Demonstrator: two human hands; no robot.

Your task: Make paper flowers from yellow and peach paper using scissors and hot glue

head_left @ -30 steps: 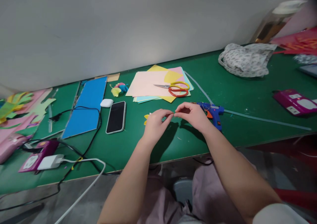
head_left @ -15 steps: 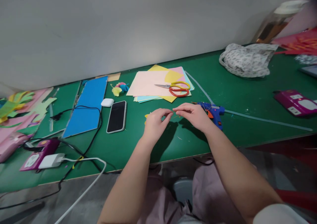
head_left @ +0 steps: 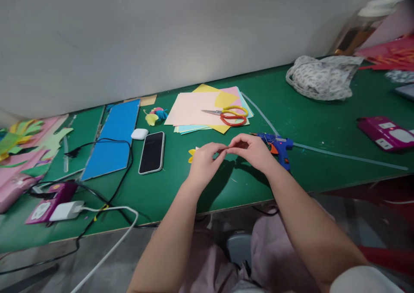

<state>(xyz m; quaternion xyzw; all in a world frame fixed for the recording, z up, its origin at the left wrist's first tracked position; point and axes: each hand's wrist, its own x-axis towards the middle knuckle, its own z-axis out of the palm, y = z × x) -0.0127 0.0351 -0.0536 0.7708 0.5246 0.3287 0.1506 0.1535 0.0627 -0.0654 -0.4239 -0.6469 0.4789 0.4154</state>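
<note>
Over the green table, my left hand (head_left: pixel 207 159) and my right hand (head_left: pixel 249 150) meet at the fingertips, thumb and forefinger of each pinched together. Whatever lies between them is too small to make out. A yellow paper piece (head_left: pixel 192 155) peeks out beside my left hand, mostly hidden by it. Just past my right hand lies a blue hot glue gun (head_left: pixel 282 146), partly covered by that hand, with a clear glue stick (head_left: pixel 349 155) running right from it. Scissors (head_left: pixel 233 115) with red and yellow handles rest on a stack of coloured paper (head_left: pixel 190 107).
To the left are a phone (head_left: pixel 152 152), a white earbud case (head_left: pixel 139 133), small paper shapes (head_left: pixel 155 116), a blue board (head_left: pixel 113 137), and a purple power strip (head_left: pixel 53 202) with cables. A patterned cloth bag (head_left: pixel 323 78) and another purple power strip (head_left: pixel 386 133) sit at right.
My fingertips have come closer together, and the thin strand seen near them before no longer shows. The yellow piece shows slightly more beside my left hand.
</note>
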